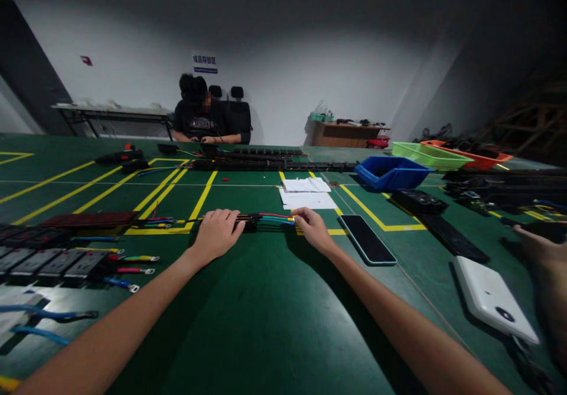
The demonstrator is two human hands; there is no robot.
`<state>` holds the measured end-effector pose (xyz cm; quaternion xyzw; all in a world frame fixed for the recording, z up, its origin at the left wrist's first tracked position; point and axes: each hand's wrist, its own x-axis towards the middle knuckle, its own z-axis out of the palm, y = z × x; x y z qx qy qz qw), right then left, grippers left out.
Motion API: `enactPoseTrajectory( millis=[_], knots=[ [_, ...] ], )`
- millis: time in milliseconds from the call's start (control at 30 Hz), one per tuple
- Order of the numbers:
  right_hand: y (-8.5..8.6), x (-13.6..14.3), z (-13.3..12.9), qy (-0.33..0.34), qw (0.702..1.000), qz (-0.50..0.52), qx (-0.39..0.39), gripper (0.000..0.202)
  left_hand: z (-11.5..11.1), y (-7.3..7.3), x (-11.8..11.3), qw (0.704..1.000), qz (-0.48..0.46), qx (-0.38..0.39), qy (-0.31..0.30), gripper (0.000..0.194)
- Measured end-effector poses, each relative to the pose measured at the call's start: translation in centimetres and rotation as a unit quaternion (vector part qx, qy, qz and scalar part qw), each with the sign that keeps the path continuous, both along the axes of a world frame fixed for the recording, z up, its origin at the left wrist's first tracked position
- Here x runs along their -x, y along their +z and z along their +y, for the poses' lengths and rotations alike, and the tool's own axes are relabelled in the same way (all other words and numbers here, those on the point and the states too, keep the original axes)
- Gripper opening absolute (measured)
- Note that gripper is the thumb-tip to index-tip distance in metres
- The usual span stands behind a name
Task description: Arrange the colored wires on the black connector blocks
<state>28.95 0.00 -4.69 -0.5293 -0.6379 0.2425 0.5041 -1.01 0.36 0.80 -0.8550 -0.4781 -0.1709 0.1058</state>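
In the middle of the green bench, a bundle of red, blue and dark wires [272, 219] stretches between my two hands. My left hand [219, 229] is closed over the bundle beside a small black part [250, 224]; its palm hides what lies beneath. At the bundle's right end, my right hand [311, 228] pinches the wire tips between thumb and fingers. White paper sheets [308, 199] lie just beyond the right hand. A dark-screened phone [367, 240] is to its right.
Black socket strips [53, 263] with lugged cables [133, 270] crowd the left. Blue [392, 173], green [427, 157] and orange bins stand at the back right. A white device [494, 297] lies near another person's hand [543, 241]. Across the bench sits a co-worker [206, 120].
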Motion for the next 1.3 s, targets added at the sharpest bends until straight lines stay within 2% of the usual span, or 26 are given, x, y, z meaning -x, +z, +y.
enactPoseTrajectory(
  millis=[300, 467, 1033, 1300],
  knots=[
    [0.93, 0.33, -0.59, -0.067, 0.997, -0.026, -0.010, 0.033, 0.10, -0.14, 0.06, 1.000, -0.002, -0.005, -0.002, 0.051],
    [1.01, 0.40, -0.69, -0.104, 0.989, -0.106, -0.006, 0.034, 0.11, -0.16, 0.08, 1.000, -0.003, -0.004, -0.004, 0.051],
    [0.40, 0.49, -0.30, -0.070, 0.986, -0.149, -0.039, 0.038, 0.06, -0.23, 0.07, 1.000, -0.010, -0.006, -0.003, 0.050],
    [0.04, 0.17, 0.04, -0.060, 0.987, -0.145, -0.027, 0.037, 0.08, -0.31, 0.14, 1.000, -0.017, -0.005, -0.006, 0.050]
  ],
)
